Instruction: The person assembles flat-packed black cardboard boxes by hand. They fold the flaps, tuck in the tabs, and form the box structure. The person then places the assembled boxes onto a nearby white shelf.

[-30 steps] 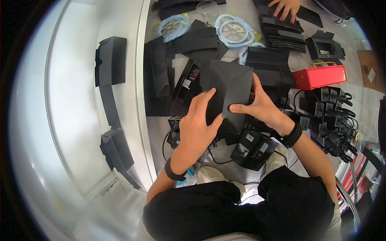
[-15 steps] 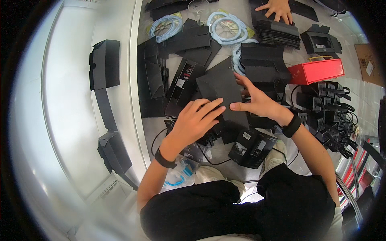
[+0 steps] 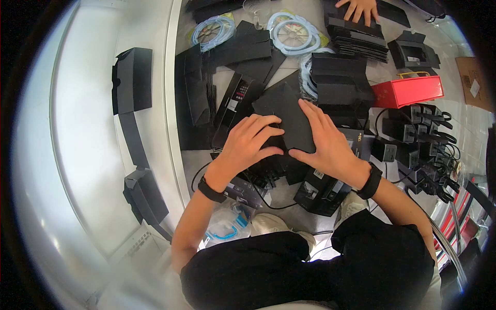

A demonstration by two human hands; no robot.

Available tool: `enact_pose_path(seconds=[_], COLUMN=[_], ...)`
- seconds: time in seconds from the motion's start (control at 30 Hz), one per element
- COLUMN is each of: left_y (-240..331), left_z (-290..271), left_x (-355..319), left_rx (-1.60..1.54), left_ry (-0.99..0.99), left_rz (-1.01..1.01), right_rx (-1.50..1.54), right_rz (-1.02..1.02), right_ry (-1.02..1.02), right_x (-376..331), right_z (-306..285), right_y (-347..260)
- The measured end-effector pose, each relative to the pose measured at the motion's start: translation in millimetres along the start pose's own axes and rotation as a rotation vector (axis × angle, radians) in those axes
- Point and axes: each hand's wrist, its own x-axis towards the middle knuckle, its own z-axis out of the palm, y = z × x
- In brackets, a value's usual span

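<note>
Between my two hands is a folded black cardboard piece (image 3: pixel 293 121), held above a heap of black card and small boxes. My left hand (image 3: pixel 248 142) curls its fingers over the left edge, thumb below. On the other side my right hand (image 3: pixel 328 144) grips it with the fingers along the right edge and the thumb at the near corner. A printed black box (image 3: pixel 235 103) lies just left of the piece. Nearer my shoes is another printed black box (image 3: pixel 323 191). What lies under the piece is partly hidden.
Light-blue coiled tubing (image 3: pixel 294 33) and a stack of flat black card (image 3: pixel 356 41) lie at the far side, with another person's hand (image 3: pixel 359 9) near the stack. A red box (image 3: pixel 408 91) and several black power adapters with cables (image 3: pixel 421 134) are at right. Black cartons (image 3: pixel 135 80) rest left.
The black cardboard has folded up into a narrower shape. My right hand has turned upright along its edge, and my left fingers have curled in. The other person's hand has shifted slightly.
</note>
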Motion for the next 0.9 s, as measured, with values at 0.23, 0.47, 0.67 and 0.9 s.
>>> enact_pose_path(seconds=[0.23, 0.47, 0.67, 0.9], left_y=[-9.8, -8.7, -6.7, -1.2], left_z=[-0.3, -4.2, -6.9, -1.8], left_x=[6.1, 17.4, 21.9, 24.3], left_rx=[-0.077, -0.148, -0.045, -0.017], left_ry=[-0.026, -0.105, -0.207, -0.218], left_rz=[-0.001, 0.019, 0.052, 0.038], right_rx=[0.054, 0.166, 0.145, 0.168], right_rz=[-0.066, -0.073, -0.071, -0.141], right_ry=[-0.053, -0.157, -0.241, -0.237], right_x=[3.0, 9.5, 13.1, 13.3], right_z=[1.6, -9.9, -17.1, -18.8], right_y=[18.9, 28.9, 33.8, 40.3])
